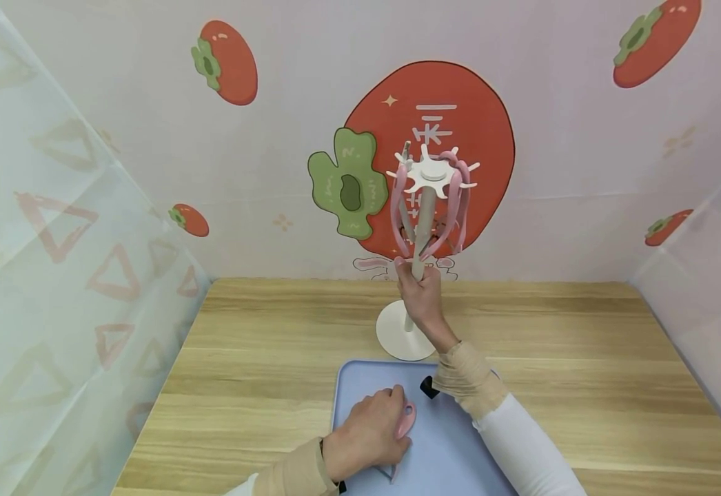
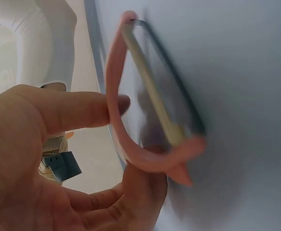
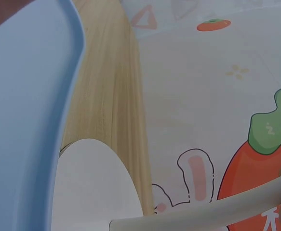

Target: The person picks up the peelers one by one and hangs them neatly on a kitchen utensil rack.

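My left hand [image 1: 367, 426] is low over the blue tray [image 1: 444, 451], pinching a pink bow-shaped tool [image 2: 142, 156] between thumb and fingertips. Two slender bars, one tan and one dark, run between the tool's ends. In the head view a hole shows in its pink end. My right hand [image 1: 422, 296] grips the pole [image 3: 217, 208] of a white hook stand [image 1: 433, 172] behind the tray. Several long curved pink tools [image 1: 453, 200] with greyish metal parts hang from the stand's hooks. Its round white base [image 1: 398, 334] sits on the wooden table.
The wooden table [image 1: 261, 358] reaches back to a printed wall sheet [image 1: 292, 227] with red persimmon drawings. A pale curtain [image 1: 69, 275] borders the left side, another the right. A black wrist camera [image 1: 429, 387] sits by the right sleeve, above the tray.
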A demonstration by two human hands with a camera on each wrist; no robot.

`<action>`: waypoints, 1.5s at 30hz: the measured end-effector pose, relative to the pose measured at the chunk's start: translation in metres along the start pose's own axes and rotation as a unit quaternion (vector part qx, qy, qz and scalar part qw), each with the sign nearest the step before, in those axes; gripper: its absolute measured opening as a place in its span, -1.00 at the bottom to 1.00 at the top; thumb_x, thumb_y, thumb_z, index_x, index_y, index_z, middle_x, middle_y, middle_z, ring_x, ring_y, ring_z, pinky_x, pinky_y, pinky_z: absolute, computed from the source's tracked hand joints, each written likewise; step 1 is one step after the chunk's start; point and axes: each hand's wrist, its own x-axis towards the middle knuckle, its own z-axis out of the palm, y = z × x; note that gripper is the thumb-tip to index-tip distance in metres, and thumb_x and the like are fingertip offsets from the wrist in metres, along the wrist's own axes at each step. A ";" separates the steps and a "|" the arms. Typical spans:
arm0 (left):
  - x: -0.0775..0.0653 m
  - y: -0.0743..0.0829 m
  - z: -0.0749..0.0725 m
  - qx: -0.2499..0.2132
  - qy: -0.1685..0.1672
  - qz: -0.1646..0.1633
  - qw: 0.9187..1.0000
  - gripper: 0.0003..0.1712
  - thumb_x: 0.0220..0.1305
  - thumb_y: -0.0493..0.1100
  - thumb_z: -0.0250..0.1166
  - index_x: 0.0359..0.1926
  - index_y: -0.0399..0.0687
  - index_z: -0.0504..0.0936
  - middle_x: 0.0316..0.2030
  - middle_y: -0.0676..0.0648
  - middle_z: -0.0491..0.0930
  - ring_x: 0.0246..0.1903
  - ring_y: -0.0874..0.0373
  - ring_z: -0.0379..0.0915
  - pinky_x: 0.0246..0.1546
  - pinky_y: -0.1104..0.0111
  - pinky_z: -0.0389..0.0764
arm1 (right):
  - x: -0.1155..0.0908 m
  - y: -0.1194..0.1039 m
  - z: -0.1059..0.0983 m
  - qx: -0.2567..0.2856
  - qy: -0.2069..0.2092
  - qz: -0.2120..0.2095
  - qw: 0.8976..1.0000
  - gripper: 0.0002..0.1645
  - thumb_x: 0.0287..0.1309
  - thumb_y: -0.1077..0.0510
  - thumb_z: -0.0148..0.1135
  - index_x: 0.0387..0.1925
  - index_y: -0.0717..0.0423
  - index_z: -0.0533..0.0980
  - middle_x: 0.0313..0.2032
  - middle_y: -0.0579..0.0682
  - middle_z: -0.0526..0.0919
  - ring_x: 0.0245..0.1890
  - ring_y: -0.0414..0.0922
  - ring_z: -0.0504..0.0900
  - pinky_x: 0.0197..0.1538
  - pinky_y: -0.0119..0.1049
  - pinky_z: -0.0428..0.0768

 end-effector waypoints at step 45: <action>-0.003 -0.017 -0.095 -0.192 0.197 0.036 0.961 -0.54 0.21 -0.06 0.47 0.08 -0.05 0.56 -0.19 0.10 0.64 -0.51 0.42 0.59 -0.51 0.45 0.58 | 0.000 -0.001 0.001 0.014 0.009 -0.012 1.000 -0.33 0.45 0.17 0.18 -0.81 0.25 0.25 -0.84 -0.22 0.20 -0.84 -0.33 0.12 -0.72 -0.42 0.04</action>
